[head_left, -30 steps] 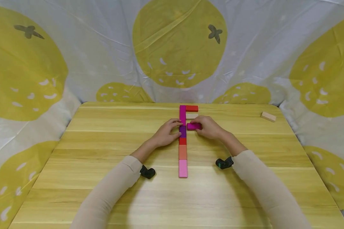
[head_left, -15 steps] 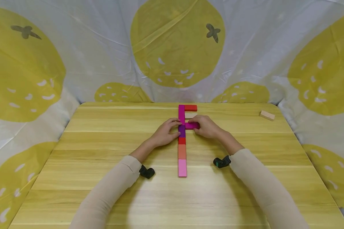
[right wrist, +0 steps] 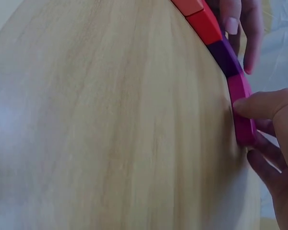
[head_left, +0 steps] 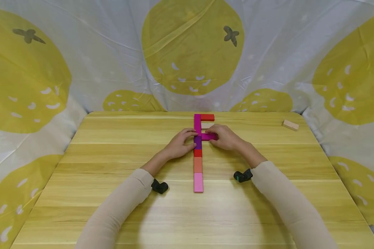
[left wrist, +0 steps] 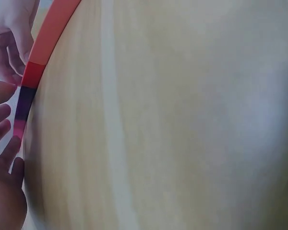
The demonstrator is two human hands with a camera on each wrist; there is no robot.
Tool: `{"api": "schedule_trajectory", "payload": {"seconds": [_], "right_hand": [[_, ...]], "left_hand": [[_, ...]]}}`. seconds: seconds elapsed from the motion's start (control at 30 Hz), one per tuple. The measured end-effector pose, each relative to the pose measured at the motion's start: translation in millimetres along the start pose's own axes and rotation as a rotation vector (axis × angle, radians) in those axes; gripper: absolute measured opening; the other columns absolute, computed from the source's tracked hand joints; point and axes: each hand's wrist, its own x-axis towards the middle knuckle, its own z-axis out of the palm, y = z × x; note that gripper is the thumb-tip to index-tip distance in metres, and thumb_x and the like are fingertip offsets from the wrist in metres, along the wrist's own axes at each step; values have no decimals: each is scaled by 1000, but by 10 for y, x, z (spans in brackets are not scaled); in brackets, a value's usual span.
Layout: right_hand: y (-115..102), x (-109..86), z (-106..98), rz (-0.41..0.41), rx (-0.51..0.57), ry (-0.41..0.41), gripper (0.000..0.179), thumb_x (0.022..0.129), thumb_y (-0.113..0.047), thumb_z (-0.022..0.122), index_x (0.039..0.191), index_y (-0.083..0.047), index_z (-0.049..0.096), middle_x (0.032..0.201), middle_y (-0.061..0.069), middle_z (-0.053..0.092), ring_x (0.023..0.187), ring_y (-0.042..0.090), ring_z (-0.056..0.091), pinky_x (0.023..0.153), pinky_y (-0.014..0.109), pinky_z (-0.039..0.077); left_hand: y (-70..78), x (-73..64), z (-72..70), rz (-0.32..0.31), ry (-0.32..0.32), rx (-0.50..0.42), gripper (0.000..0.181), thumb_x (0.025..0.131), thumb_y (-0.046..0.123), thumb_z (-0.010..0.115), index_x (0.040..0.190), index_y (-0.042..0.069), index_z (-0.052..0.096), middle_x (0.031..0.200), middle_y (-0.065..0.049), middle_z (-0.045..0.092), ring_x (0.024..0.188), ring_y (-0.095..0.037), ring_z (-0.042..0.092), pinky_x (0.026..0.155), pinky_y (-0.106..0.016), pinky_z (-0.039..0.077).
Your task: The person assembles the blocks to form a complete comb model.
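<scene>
A column of coloured wooden blocks runs away from me in the head view: pink (head_left: 198, 182), orange (head_left: 197, 165), red (head_left: 197, 153), purple (head_left: 198, 144) and magenta (head_left: 197, 121). My left hand (head_left: 179, 144) touches the column's left side with thumb and fingertips, beside the purple and magenta pieces. My right hand (head_left: 225, 137) pinches another magenta block (right wrist: 243, 130) between thumb and fingers. That block lies crosswise, its left end against the column near the purple piece. Beyond it, a pale block (head_left: 207, 126) and a red block (head_left: 207, 117) also extend rightward from the column.
One loose natural-wood block (head_left: 290, 125) lies near the far right corner of the wooden table (head_left: 252, 221). A patterned cloth (head_left: 121, 52) hangs behind the table's far edge. Dark wrist cameras (head_left: 160, 187) sit by both sleeves.
My right hand has brought the magenta block left, closing the small gap to the column. It still holds the block. My left hand keeps its place against the column.
</scene>
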Motion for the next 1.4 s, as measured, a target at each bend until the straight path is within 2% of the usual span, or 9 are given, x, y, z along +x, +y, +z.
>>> {"api": "schedule_trajectory", "payload": {"seconds": [0.1, 0.23, 0.37, 0.57, 0.83, 0.97, 1.13, 1.4], "right_hand": [[22, -48, -69, 6, -7, 4, 40, 94, -11, 76, 131, 1, 69, 121, 13, 69, 102, 28, 63, 91, 44, 52], [79, -142, -185, 26, -3, 28, 38, 94, -10, 76, 130, 0, 69, 124, 15, 68, 110, 32, 64, 97, 47, 52], [169, -252, -316, 46, 12, 61, 38, 94, -7, 75, 129, 3, 68, 125, 18, 68, 111, 37, 64, 96, 51, 52], [399, -454, -506, 117, 33, 96, 40, 95, -6, 75, 132, 5, 66, 127, 23, 67, 113, 40, 62, 95, 54, 52], [778, -827, -831, 260, 6, 162, 40, 99, -7, 70, 134, 8, 62, 126, 29, 62, 115, 46, 58, 96, 59, 49], [929, -994, -995, 353, -3, 201, 43, 100, -10, 69, 137, 9, 59, 129, 31, 60, 118, 48, 55, 98, 61, 46], [1150, -1211, -1133, 447, 1, 221, 48, 102, -17, 67, 140, 9, 55, 136, 33, 54, 121, 52, 51, 98, 65, 44], [1483, -1581, -1243, 596, 10, 233, 55, 105, -32, 58, 143, 7, 52, 142, 35, 47, 127, 55, 43, 98, 71, 38]], "left_hand": [[38, -28, -8, 4, 6, -17, 43, 99, 15, 70, 139, 2, 62, 150, -13, 48, 143, -29, 42, 119, -41, 30], [118, -89, -4, 20, -9, -9, 42, 98, 18, 71, 137, 3, 64, 148, -13, 50, 141, -28, 43, 119, -41, 31], [198, -167, 18, 19, -35, 37, 43, 99, 22, 72, 137, 4, 65, 148, -11, 50, 140, -27, 44, 118, -45, 32], [275, -315, 43, -6, -77, 114, 50, 98, 33, 72, 141, 8, 64, 150, -5, 50, 142, -24, 42, 115, -51, 33], [273, -458, 65, 20, -133, 167, 65, 93, 47, 74, 145, 10, 61, 154, -3, 47, 144, -23, 41, 114, -49, 33], [262, -488, 64, 28, -146, 190, 70, 90, 47, 78, 146, 9, 60, 154, -4, 47, 143, -24, 43, 110, -49, 35], [258, -495, 61, 29, -143, 184, 70, 89, 43, 81, 145, 8, 60, 153, -5, 48, 143, -26, 43, 110, -51, 35], [261, -463, 73, 59, -144, 193, 70, 90, 45, 80, 146, 8, 60, 155, -6, 47, 143, -27, 42, 110, -51, 36]]}}
